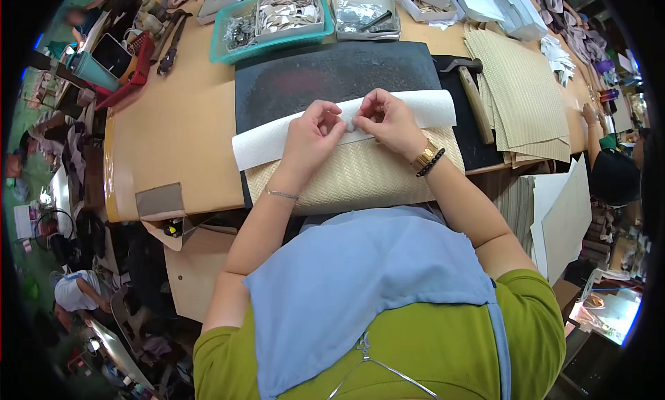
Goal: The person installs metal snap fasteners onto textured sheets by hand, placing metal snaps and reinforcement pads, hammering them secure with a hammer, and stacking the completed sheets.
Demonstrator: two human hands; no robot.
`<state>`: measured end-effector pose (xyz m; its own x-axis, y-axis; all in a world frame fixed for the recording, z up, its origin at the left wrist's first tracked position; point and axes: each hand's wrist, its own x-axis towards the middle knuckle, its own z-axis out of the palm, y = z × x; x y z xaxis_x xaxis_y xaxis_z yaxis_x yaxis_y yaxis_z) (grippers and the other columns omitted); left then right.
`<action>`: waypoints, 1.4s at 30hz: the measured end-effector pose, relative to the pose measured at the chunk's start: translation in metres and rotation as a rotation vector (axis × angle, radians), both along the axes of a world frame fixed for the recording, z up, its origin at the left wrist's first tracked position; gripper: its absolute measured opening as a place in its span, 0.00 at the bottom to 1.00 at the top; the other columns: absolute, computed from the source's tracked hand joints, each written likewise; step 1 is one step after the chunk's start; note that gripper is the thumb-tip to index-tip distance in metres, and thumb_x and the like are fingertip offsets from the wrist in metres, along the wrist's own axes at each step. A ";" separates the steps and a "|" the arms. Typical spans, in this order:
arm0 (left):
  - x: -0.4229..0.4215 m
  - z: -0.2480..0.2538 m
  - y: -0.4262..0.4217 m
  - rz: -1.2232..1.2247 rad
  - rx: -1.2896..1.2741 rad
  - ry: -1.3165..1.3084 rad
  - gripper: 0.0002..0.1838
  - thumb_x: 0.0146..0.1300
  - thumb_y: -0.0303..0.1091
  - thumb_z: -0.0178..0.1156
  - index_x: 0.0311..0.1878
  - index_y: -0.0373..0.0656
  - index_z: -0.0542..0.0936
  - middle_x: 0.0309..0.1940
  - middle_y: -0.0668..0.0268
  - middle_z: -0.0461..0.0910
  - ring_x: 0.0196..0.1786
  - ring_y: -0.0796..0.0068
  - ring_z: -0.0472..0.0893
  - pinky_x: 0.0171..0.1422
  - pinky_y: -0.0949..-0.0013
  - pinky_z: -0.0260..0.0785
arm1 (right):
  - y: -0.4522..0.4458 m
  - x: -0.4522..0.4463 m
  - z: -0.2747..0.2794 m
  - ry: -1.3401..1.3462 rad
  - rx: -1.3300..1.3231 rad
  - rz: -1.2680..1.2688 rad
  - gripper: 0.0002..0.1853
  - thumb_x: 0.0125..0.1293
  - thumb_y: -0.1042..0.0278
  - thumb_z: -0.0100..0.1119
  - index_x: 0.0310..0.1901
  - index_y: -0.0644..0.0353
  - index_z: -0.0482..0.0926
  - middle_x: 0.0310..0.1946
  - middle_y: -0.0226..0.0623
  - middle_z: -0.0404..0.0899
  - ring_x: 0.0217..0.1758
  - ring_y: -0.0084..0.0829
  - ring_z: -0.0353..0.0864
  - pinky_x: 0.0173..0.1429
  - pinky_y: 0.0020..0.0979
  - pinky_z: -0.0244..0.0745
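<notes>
The left hand (315,135) and right hand (389,125) are curling half-closed, grip unclear, over white sheeting (267,145) near the worktop's (173,150) front edge.

Board (325,74) is lying on table (166,123) | panel (374,175) is resting on board's near part | strip (267,144) is spanning panel's far edge | left hand (312,135) and right hand (393,125) are meeting at strip | tray (291,42) is sitting behind board | hammer (476,109) is lying between board and sheets (523,99)
</notes>
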<state>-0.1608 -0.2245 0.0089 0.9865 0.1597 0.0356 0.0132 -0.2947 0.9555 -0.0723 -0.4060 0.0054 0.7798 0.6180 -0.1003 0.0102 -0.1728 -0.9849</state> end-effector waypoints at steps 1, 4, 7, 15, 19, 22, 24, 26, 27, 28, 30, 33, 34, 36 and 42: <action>-0.001 -0.002 0.000 0.015 0.019 -0.023 0.12 0.63 0.27 0.66 0.49 0.40 0.77 0.31 0.73 0.81 0.29 0.91 0.69 0.35 0.82 0.65 | 0.001 -0.001 -0.002 -0.007 0.013 -0.018 0.10 0.64 0.73 0.68 0.40 0.58 0.74 0.33 0.26 0.80 0.35 0.14 0.78 0.38 0.20 0.75; -0.002 0.000 -0.001 0.025 0.052 -0.018 0.12 0.63 0.26 0.66 0.49 0.39 0.77 0.31 0.73 0.81 0.30 0.90 0.71 0.36 0.82 0.66 | 0.002 -0.001 -0.007 -0.013 0.014 -0.030 0.09 0.64 0.73 0.68 0.39 0.59 0.75 0.31 0.26 0.80 0.33 0.15 0.77 0.38 0.21 0.75; 0.000 -0.002 0.000 0.021 0.018 -0.005 0.13 0.63 0.26 0.66 0.49 0.39 0.77 0.31 0.73 0.81 0.30 0.91 0.71 0.36 0.82 0.66 | 0.002 -0.001 -0.009 -0.055 0.000 -0.031 0.09 0.63 0.72 0.68 0.37 0.59 0.75 0.30 0.25 0.80 0.32 0.15 0.76 0.37 0.22 0.75; 0.003 0.003 -0.002 0.047 -0.047 0.046 0.14 0.62 0.27 0.67 0.49 0.40 0.76 0.30 0.73 0.81 0.30 0.92 0.69 0.35 0.83 0.63 | 0.004 -0.007 -0.003 -0.223 -0.093 -0.057 0.08 0.62 0.71 0.67 0.36 0.60 0.75 0.27 0.28 0.79 0.29 0.19 0.76 0.35 0.26 0.74; 0.005 0.000 -0.003 0.051 -0.045 0.039 0.14 0.62 0.27 0.67 0.48 0.40 0.75 0.31 0.73 0.80 0.30 0.93 0.68 0.35 0.84 0.62 | 0.008 -0.009 0.001 -0.325 -0.173 -0.057 0.08 0.59 0.72 0.66 0.36 0.60 0.75 0.26 0.32 0.80 0.28 0.25 0.79 0.35 0.29 0.75; 0.004 0.007 -0.003 0.041 -0.038 0.079 0.14 0.62 0.26 0.66 0.48 0.39 0.75 0.31 0.73 0.80 0.32 0.92 0.71 0.37 0.82 0.65 | 0.009 -0.014 0.013 -0.400 -0.237 -0.034 0.07 0.58 0.73 0.65 0.36 0.59 0.76 0.26 0.35 0.80 0.28 0.30 0.81 0.35 0.32 0.75; 0.005 0.000 -0.002 0.034 -0.032 0.034 0.14 0.61 0.25 0.66 0.49 0.39 0.75 0.30 0.72 0.80 0.33 0.89 0.74 0.38 0.80 0.68 | 0.010 -0.017 0.015 -0.430 -0.237 -0.024 0.07 0.58 0.73 0.64 0.36 0.59 0.76 0.26 0.36 0.81 0.29 0.32 0.82 0.36 0.33 0.76; 0.005 -0.004 -0.003 0.037 0.014 0.006 0.13 0.61 0.25 0.65 0.47 0.39 0.75 0.30 0.70 0.81 0.33 0.86 0.76 0.39 0.78 0.70 | 0.009 -0.018 0.014 -0.448 -0.225 -0.025 0.06 0.58 0.74 0.64 0.36 0.59 0.77 0.27 0.37 0.81 0.29 0.33 0.82 0.36 0.34 0.76; 0.004 -0.002 -0.004 0.045 0.058 -0.001 0.12 0.61 0.25 0.65 0.46 0.39 0.76 0.30 0.68 0.81 0.32 0.84 0.77 0.39 0.76 0.71 | 0.009 -0.018 0.014 -0.431 -0.225 -0.033 0.06 0.58 0.74 0.63 0.36 0.59 0.77 0.27 0.37 0.81 0.29 0.34 0.82 0.36 0.34 0.76; 0.004 0.000 -0.005 0.051 0.102 -0.009 0.11 0.61 0.25 0.65 0.45 0.38 0.76 0.30 0.67 0.81 0.32 0.82 0.78 0.40 0.75 0.72 | 0.009 -0.018 0.014 -0.415 -0.225 -0.041 0.06 0.58 0.73 0.63 0.36 0.59 0.77 0.27 0.37 0.81 0.29 0.34 0.82 0.37 0.34 0.77; 0.001 0.003 -0.003 0.030 0.214 -0.024 0.08 0.60 0.25 0.65 0.42 0.38 0.78 0.30 0.64 0.82 0.31 0.79 0.79 0.39 0.73 0.73 | 0.008 -0.017 0.012 -0.418 -0.215 -0.052 0.06 0.59 0.73 0.64 0.37 0.60 0.78 0.28 0.38 0.82 0.30 0.34 0.82 0.38 0.34 0.77; 0.000 -0.008 -0.004 0.022 0.259 -0.228 0.05 0.59 0.27 0.65 0.38 0.39 0.84 0.32 0.61 0.83 0.29 0.73 0.80 0.36 0.70 0.73 | 0.007 -0.022 0.028 -0.524 -0.105 -0.018 0.08 0.59 0.74 0.67 0.39 0.61 0.79 0.36 0.40 0.82 0.35 0.33 0.83 0.39 0.32 0.77; -0.002 -0.003 -0.005 0.025 0.273 -0.209 0.08 0.59 0.26 0.65 0.42 0.43 0.87 0.33 0.61 0.84 0.29 0.71 0.81 0.36 0.69 0.73 | 0.008 -0.033 0.059 -0.521 -0.002 -0.017 0.09 0.58 0.77 0.68 0.39 0.61 0.79 0.40 0.39 0.82 0.37 0.33 0.83 0.40 0.32 0.78; -0.001 -0.010 -0.002 0.008 0.286 -0.173 0.07 0.58 0.30 0.65 0.40 0.44 0.87 0.32 0.61 0.82 0.32 0.67 0.83 0.38 0.69 0.75 | -0.001 -0.054 0.131 -0.917 0.206 0.137 0.07 0.59 0.77 0.66 0.39 0.59 0.80 0.35 0.33 0.80 0.38 0.27 0.80 0.39 0.29 0.76; -0.003 -0.003 -0.004 0.017 0.304 -0.197 0.05 0.58 0.29 0.64 0.36 0.43 0.85 0.32 0.63 0.82 0.31 0.65 0.83 0.37 0.66 0.75 | -0.079 -0.112 0.244 -0.959 1.260 0.575 0.11 0.69 0.74 0.49 0.51 0.54 0.73 0.47 0.32 0.75 0.45 0.28 0.78 0.41 0.29 0.77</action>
<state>-0.1635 -0.2281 0.0064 0.9533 0.1289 0.2730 -0.1550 -0.5669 0.8091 -0.1839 -0.4855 0.2495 -0.0771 0.1439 0.9866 0.4226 0.9009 -0.0984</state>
